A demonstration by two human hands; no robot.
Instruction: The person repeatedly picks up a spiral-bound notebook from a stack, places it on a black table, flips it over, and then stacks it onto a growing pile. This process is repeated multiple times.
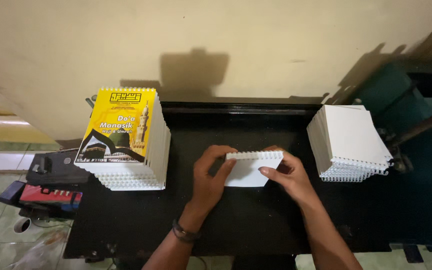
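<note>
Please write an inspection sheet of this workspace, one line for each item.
Surface: black table, mostly bare in front.
Job's things: white spiral booklet held flat at the centre; left stack with yellow cover on top; right stack of white booklets, spirals towards the person.
Clutter: black and red tools off the table's left edge.
Hands: left hand and right hand both grip the booklet.
Cables: a thin one on the floor at left, unclear.
Surroundings: cream wall; tiled floor; teal machine at right.
</note>
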